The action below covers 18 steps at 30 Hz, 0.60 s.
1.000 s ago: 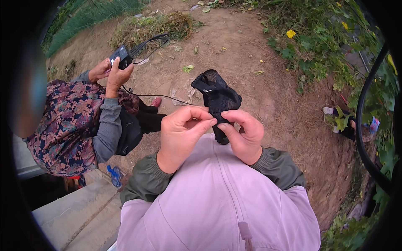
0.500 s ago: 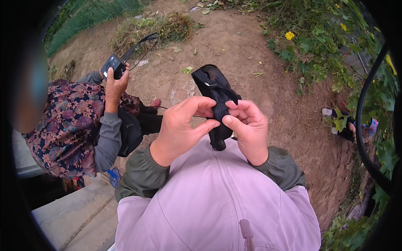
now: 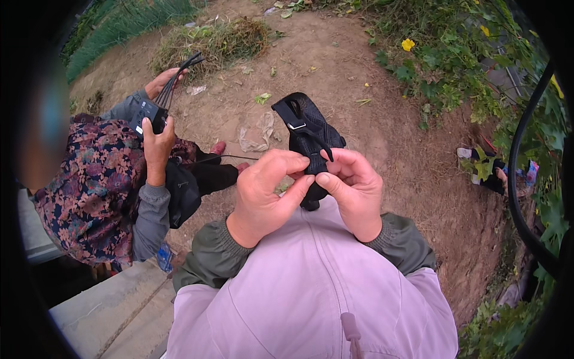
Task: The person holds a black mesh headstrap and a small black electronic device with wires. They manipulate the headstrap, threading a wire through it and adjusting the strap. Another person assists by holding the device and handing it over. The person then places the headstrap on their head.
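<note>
In front of my chest I hold a black mesh strap (image 3: 306, 133) that has a small metal buckle near its far end. My left hand (image 3: 263, 194) pinches the strap's near part between thumb and forefinger. Close beside it, my right hand (image 3: 356, 194) grips the same part, its thumb pressed toward the curled fingers. A narrow loose tail of the strap sticks out between the hands. What lies under my fingertips is hidden.
At left a person in a floral top (image 3: 98, 185) holds a black box (image 3: 149, 115) with several cables (image 3: 171, 90). Leafy plants (image 3: 442, 66) line the right, where another person (image 3: 508, 179) is partly visible. A black cable (image 3: 519, 161) curves nearby. A concrete slab (image 3: 113, 311) lies lower left.
My left hand has shifted slightly right, still pinching the strap. The co-worker's box has moved down and left, and their other hand now reaches up to the cables.
</note>
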Each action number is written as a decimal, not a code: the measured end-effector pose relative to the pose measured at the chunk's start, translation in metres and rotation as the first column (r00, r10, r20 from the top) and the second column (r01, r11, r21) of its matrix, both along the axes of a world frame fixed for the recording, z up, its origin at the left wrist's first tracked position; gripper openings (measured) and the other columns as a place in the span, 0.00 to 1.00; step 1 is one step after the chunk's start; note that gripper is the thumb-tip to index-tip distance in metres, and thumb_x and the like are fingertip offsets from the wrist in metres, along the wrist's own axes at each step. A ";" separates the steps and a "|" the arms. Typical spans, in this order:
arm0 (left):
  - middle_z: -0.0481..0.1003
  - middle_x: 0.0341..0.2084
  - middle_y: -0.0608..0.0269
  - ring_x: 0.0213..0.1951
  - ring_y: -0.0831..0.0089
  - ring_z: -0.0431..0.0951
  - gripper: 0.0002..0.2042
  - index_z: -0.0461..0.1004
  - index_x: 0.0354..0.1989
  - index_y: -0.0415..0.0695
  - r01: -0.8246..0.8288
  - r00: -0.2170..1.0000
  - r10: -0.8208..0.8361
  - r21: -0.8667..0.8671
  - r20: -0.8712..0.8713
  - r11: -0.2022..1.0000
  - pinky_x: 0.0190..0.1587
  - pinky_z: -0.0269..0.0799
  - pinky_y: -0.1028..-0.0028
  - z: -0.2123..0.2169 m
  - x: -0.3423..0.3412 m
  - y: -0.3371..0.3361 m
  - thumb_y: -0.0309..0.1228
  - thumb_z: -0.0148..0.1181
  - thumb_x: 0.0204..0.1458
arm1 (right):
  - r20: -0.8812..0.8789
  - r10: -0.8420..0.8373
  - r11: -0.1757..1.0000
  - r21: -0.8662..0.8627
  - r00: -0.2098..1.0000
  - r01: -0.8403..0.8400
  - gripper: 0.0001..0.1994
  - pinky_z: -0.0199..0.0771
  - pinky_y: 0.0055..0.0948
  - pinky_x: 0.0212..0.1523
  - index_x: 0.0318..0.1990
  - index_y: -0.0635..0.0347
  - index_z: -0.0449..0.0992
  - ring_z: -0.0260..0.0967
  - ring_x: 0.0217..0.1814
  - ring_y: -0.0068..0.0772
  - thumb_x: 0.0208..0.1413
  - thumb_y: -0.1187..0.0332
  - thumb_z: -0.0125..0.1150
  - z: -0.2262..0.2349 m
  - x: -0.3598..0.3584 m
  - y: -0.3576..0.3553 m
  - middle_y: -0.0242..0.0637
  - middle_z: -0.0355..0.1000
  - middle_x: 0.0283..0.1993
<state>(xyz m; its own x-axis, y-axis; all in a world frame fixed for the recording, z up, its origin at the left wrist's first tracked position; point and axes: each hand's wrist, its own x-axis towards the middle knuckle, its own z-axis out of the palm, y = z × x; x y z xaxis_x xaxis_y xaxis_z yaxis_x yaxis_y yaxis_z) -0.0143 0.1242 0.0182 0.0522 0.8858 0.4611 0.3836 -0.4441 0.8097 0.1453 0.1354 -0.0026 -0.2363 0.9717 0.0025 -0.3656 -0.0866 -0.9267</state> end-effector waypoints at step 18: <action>0.74 0.34 0.53 0.32 0.68 0.80 0.29 0.57 0.52 0.40 0.065 0.987 -0.016 -0.305 0.160 0.950 0.33 0.77 0.73 -0.025 0.001 -0.015 0.19 0.65 0.41 | -0.026 -0.018 0.982 -0.190 1.000 0.013 0.15 0.72 0.19 0.41 0.49 0.67 0.70 0.71 0.38 0.19 0.52 0.78 0.60 0.003 -0.018 0.007 0.34 0.75 0.36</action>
<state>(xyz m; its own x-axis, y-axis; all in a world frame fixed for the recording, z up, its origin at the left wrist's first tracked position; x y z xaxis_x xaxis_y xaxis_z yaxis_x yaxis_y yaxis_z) -0.0131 0.1092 -0.0070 0.0407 0.9844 0.1711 0.2306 -0.1759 0.9570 0.1274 0.1421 0.0001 -0.2237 0.9586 -0.1763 -0.3931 -0.2542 -0.8836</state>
